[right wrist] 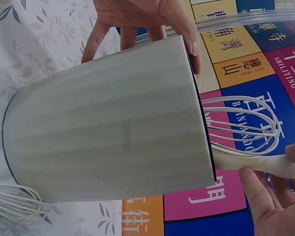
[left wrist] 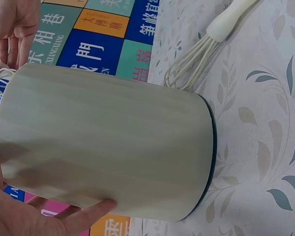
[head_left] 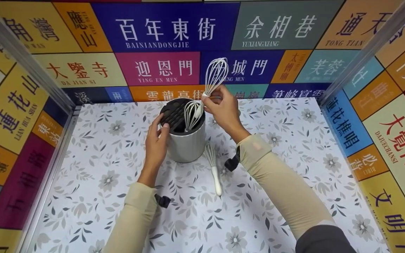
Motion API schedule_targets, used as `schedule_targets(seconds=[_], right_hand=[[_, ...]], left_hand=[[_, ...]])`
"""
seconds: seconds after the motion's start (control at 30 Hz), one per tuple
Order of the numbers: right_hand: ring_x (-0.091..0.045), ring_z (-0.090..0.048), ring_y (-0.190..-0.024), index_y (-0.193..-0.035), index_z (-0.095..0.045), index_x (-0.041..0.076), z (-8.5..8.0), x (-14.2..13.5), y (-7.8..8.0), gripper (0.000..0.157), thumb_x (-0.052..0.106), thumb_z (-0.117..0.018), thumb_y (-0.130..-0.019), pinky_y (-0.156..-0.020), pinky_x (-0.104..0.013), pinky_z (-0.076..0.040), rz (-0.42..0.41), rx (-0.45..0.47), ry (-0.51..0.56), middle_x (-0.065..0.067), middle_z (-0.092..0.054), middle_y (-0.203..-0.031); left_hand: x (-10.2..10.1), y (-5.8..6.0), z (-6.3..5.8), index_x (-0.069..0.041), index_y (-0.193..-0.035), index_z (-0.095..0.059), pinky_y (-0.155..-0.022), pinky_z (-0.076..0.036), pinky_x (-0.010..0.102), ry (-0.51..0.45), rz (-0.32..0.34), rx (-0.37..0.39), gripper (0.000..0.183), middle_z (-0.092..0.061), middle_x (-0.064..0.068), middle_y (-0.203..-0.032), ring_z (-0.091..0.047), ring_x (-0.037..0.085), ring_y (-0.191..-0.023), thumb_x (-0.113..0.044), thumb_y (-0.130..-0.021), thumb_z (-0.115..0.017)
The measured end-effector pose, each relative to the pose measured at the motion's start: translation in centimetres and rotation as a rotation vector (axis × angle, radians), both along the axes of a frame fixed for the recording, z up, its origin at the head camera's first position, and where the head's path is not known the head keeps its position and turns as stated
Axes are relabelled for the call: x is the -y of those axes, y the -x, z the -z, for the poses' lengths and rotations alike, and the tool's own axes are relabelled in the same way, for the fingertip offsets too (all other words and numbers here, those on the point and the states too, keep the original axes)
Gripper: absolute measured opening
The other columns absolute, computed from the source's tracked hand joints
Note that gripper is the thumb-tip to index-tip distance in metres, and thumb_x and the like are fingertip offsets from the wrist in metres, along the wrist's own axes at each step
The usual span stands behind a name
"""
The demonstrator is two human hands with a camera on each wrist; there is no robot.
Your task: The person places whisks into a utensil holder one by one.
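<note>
My left hand [head_left: 156,144] holds a grey-white utensil holder [head_left: 185,148] at its left side, fingers and thumb spread round the wall near the rim. The holder stands upright and has a black slotted insert [head_left: 172,113]. With its fingertips, my right hand [head_left: 226,109] pinches a white whisk [head_left: 216,74] at the top of the handle, wires up. In the right wrist view, the handle [right wrist: 265,164] of this whisk runs down past the holder's rim. Another whisk [head_left: 192,114] shows its wire loops at the opening, beside that handle; its lower part is hidden.
A third whisk [head_left: 216,175] lies on the flower-patterned tabletop [head_left: 118,211], wires close to the holder's base and handle toward me. Panels with colourful Chinese lettering [head_left: 167,31] enclose the back and both sides, with clear strips [head_left: 360,52] at the corners.
</note>
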State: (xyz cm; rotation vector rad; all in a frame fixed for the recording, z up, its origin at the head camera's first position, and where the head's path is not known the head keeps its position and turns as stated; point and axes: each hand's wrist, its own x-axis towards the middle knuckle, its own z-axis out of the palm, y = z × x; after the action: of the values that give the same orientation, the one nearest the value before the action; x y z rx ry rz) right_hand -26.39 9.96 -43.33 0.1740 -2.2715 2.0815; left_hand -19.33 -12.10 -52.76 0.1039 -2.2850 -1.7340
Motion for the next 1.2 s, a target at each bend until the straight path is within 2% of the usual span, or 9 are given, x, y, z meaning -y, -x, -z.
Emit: schedule_targets(seconds=[0.2,0.53,0.77,1.2], right_hand=[[-0.021,-0.074,-0.096,-0.114,-0.062,0.005,0.4,0.2,-0.1,0.027,0.013,-0.074,-0.092,-0.079,-0.033,-0.064,0.003,-0.004,-0.028,-0.012,-0.069,-0.107],[-0.021,-0.074,-0.101,-0.122,-0.062,0.003,0.8,0.1,-0.2,0.034,0.016,-0.074,-0.093,-0.08,-0.031,-0.064,-0.004,0.013,-0.025,-0.015,-0.069,-0.115],[-0.025,-0.073,-0.103,-0.126,-0.059,-0.002,1.2,0.0,-0.3,0.039,0.016,-0.072,-0.094,-0.08,-0.032,-0.064,-0.001,0.043,-0.002,-0.019,-0.068,-0.118],[-0.025,-0.072,-0.104,-0.128,-0.057,0.001,1.3,-0.1,-0.5,0.042,0.018,-0.072,-0.094,-0.081,-0.034,-0.064,-0.011,0.055,0.003,-0.016,-0.067,-0.12]], left_hand=[[0.0,-0.1,0.0,-0.023,-0.152,-0.05,-0.118,-0.041,0.04,-0.004,0.009,-0.011,0.046,-0.047,0.008,-0.155,-0.044,0.02,-0.144,-0.036,-0.107,-0.051],[0.0,0.0,0.0,-0.024,-0.151,-0.05,-0.117,-0.042,0.041,-0.023,0.001,-0.004,0.045,-0.047,0.008,-0.155,-0.046,0.022,-0.142,-0.034,-0.107,-0.052],[-0.1,0.0,0.0,-0.024,-0.151,-0.05,-0.117,-0.042,0.041,-0.019,0.003,-0.006,0.045,-0.047,0.007,-0.156,-0.045,0.021,-0.143,-0.035,-0.107,-0.052],[-0.1,0.0,0.0,-0.023,-0.151,-0.05,-0.117,-0.043,0.044,-0.005,-0.004,-0.005,0.046,-0.048,0.01,-0.154,-0.047,0.023,-0.142,-0.034,-0.107,-0.051]])
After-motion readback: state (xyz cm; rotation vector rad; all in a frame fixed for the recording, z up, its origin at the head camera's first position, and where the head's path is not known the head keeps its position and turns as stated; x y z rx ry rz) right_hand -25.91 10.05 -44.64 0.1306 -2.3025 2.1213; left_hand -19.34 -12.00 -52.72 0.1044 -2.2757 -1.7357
